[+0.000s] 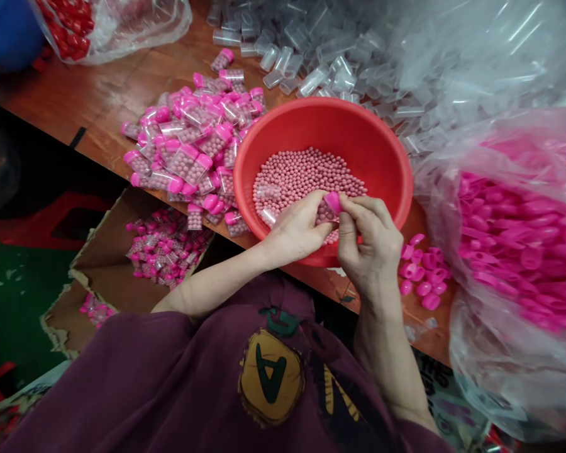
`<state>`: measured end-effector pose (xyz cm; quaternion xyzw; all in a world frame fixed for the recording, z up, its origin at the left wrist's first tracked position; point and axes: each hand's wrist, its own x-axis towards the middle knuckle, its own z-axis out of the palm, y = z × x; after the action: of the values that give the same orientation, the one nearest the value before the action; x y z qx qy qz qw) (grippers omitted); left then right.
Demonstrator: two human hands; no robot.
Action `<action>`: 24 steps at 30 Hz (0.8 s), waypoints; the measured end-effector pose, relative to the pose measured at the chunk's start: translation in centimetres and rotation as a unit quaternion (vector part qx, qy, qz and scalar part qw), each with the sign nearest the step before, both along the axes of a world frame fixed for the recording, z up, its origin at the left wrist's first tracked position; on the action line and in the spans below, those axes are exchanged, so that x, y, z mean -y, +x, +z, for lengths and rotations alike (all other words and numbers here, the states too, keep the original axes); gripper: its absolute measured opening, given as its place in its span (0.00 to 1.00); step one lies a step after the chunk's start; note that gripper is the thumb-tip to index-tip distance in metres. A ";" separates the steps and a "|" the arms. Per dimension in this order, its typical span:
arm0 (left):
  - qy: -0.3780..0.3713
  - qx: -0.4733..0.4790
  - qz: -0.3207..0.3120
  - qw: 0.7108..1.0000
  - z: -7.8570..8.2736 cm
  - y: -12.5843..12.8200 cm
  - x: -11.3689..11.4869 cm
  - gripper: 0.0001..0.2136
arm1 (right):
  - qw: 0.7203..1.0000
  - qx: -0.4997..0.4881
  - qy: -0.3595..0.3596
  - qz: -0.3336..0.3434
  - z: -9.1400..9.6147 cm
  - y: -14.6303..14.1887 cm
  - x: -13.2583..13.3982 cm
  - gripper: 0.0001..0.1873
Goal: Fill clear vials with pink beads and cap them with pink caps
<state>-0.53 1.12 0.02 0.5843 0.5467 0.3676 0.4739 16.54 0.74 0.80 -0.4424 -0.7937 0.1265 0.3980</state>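
Note:
A red plastic basin sits on the wooden table, partly filled with small pink beads. Over its near rim my left hand grips a small clear vial filled with beads. My right hand pinches a pink cap onto the top of that vial. Two more clear vials lie among the beads in the basin.
A pile of capped, filled vials lies left of the basin. Empty clear vials are heaped behind it. A plastic bag of pink caps is at right, loose caps beside it. A cardboard box below holds more filled vials.

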 end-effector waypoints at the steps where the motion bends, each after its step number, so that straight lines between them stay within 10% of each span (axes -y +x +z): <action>1: 0.003 0.019 -0.003 1.000 -0.2 0.0 0.0 0.09 | 1.000 -0.002 -0.019 0.018 0.4 0.4 0.1 0.18; 6: 0.042 0.055 -0.045 0.997 -0.3 -0.2 0.0 0.09 | 0.978 -0.058 -0.154 0.125 2.5 2.8 0.0 0.26; 12: 0.064 -0.003 -0.085 0.994 0.8 -0.5 0.6 0.07 | 0.937 -0.267 -0.220 0.045 0.7 2.4 -0.9 0.28; 18: 0.017 0.124 -0.064 0.990 -1.4 -0.1 -0.1 0.09 | 0.885 -0.398 -0.242 0.002 -1.7 0.6 1.0 0.24; 24: -0.012 0.161 -0.086 0.983 -1.4 -0.2 -0.1 0.09 | 0.908 -0.354 -0.222 -0.041 -3.2 0.7 1.9 0.20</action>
<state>-0.71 1.19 -1.41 0.5565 0.4153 0.4080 0.5927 17.19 -1.16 -2.36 -0.4775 -0.5334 0.4315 0.5489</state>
